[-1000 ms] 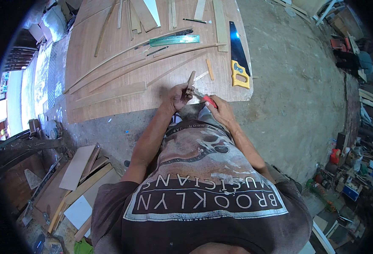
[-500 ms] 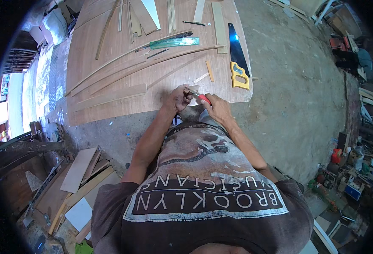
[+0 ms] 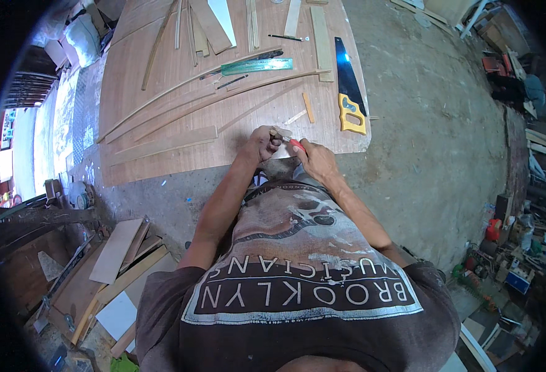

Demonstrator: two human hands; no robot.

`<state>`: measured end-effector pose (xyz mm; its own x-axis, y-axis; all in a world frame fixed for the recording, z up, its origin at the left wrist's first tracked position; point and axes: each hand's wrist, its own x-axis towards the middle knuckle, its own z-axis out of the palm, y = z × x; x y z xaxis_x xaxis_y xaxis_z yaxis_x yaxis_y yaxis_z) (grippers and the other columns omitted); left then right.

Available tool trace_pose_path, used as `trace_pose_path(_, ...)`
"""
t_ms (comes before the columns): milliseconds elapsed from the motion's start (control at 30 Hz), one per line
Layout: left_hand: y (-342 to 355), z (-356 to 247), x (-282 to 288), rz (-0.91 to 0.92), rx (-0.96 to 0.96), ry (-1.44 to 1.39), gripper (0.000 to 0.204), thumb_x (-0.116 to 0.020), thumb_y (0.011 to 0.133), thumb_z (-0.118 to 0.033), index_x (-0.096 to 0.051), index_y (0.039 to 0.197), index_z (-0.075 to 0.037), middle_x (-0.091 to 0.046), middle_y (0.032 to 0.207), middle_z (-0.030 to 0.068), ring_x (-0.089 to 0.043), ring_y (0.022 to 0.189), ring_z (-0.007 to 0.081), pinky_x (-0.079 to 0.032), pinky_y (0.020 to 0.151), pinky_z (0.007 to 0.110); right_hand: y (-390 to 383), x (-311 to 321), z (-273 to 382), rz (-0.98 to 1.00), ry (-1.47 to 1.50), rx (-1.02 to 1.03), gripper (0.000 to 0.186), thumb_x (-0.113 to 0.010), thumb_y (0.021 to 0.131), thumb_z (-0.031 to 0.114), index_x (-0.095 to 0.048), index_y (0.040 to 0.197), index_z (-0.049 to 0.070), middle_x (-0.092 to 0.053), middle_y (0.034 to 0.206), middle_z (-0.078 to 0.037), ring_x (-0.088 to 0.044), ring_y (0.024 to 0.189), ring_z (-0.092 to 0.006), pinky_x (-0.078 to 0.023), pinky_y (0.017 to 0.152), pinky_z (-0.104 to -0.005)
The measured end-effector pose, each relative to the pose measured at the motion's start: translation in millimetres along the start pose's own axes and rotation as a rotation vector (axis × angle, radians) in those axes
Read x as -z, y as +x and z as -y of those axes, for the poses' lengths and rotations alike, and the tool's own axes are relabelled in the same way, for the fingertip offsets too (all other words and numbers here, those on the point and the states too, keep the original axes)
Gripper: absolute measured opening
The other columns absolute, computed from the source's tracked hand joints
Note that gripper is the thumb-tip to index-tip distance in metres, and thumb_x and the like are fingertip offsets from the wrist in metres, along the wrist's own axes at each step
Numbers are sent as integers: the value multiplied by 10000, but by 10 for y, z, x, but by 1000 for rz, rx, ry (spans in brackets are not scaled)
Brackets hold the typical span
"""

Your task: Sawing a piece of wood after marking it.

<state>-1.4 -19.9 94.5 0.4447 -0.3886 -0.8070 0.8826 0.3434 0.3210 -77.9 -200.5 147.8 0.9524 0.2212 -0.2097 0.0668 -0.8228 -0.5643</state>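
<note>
My left hand (image 3: pixel 264 144) is closed around a small light wooden piece (image 3: pixel 285 132) at the front edge of the wooden table. My right hand (image 3: pixel 317 161) grips a red-handled tool (image 3: pixel 295 143), whose metal end meets the piece at my left fingers; the exact contact is too small to make out. Just beyond my hands lie a short pale slat (image 3: pixel 295 117) and a short orange slat (image 3: pixel 308 108). A hand saw (image 3: pixel 350 112) with a yellow handle rests at the table's right edge.
Long thin wooden strips (image 3: pixel 167 118), a green scraper-like object (image 3: pixel 257 64) and pencils (image 3: pixel 285 38) lie on the table (image 3: pixel 130 74). Offcut boards (image 3: pixel 115 251) are piled at the lower left. Tools and scrap (image 3: pixel 515 273) fill the right side, where a crouching person (image 3: pixel 527 90) appears.
The wooden piece has tipped from nearly upright to flatter, lower in my left hand. My right hand has shifted slightly left. The table sits a little lower in the picture.
</note>
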Motion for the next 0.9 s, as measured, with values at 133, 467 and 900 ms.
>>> trace_pose_path(133,52,-47,77,103,28,114,223,-432,902,-140,-610,802,-50,-475,607,-8,-386,451,66,-274,340,199,-64,33,126,16,-49,-83,378,-434,971,393,-566,1047,46,-636,730,-264,-638,720,-449,-503,655,-532)
trace_pose_path(467,-354,-31,-133,-189,-963,1057,300,-540,920,-295,-621,808,-29,-580,654,92,-559,548,211,-471,515,371,-84,58,158,-22,-51,-106,408,-425,978,384,-554,1025,0,-624,718,-294,-629,717,-475,-496,664,-547)
trace_pose_path(900,-317,-132,-174,-125,-1117,1310,281,-583,859,-235,-667,888,32,-599,877,217,-593,867,381,-464,789,438,-57,-148,13,-44,199,-218,415,-415,980,363,-564,1017,-23,-621,785,-327,-622,781,-488,-484,699,-566)
